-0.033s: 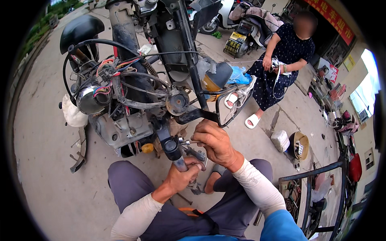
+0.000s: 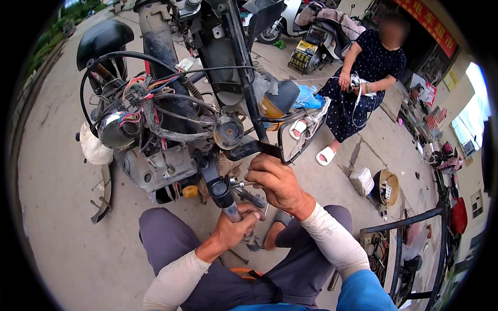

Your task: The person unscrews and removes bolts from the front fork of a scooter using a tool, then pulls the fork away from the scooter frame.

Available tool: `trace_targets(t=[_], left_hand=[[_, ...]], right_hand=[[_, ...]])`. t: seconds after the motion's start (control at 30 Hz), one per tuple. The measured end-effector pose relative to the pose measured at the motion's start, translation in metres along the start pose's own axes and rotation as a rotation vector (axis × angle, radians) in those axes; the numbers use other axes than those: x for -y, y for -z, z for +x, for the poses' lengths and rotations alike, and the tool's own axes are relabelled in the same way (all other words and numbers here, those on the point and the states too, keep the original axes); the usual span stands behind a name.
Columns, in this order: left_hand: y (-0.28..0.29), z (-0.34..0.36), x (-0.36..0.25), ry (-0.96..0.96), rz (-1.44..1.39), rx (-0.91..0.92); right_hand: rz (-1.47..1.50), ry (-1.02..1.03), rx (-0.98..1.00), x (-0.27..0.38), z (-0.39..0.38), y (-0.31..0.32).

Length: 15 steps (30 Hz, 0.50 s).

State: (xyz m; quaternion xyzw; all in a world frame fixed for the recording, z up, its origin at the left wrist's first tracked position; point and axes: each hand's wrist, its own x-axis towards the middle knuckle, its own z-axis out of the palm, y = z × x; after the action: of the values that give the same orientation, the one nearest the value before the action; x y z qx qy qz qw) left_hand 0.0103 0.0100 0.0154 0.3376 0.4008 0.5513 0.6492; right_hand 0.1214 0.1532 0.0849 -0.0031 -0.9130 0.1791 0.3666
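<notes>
2 hands at the black tube (image 2: 222,193) under a stripped scooter (image 2: 171,129), no visible shift from the matching earlier frame.

Head view: same grip and same pose in both frames, so probably the same fitting step in hand, neither begun afresh nor finished. Left hand (image 2: 234,228) closed round the tube's lower end, just above the lap. Right hand (image 2: 277,182) narrowed to a pinch on a small metal bolt (image 2: 240,184) at the tube's side, touching it. Loose coloured wires (image 2: 136,98) and a bare headlamp (image 2: 115,130) up left. No bench, only grey concrete ground (image 2: 57,207), with a white block (image 2: 361,180) and a metal rack (image 2: 402,243) to the right. Open street-side yard, 1 seated person in a dark dotted dress (image 2: 365,78), parked scooters (image 2: 311,36) behind.
</notes>
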Motion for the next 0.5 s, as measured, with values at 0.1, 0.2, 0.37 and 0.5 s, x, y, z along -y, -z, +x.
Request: trace_targets(t=[0.1,0.2,0.37,0.5], left_hand=[[0.000,-0.003,0.001,-0.009,0.054,-0.036],[0.001,-0.004,0.003,-0.011,0.029,-0.012],[0.000,-0.001,0.005,-0.050,0.067,-0.029],[-0.007,0.000,0.000,-0.053,0.038,-0.081]], right_hand=[[0.085,-0.011,0.016,0.002,0.006,-0.001],[0.161,0.002,-0.033,-0.003,0.003,-0.008],[0.097,-0.013,-0.241,-0.007,-0.003,-0.033],[0.326,-0.725,-0.199,0.056,-0.013,-0.023]])
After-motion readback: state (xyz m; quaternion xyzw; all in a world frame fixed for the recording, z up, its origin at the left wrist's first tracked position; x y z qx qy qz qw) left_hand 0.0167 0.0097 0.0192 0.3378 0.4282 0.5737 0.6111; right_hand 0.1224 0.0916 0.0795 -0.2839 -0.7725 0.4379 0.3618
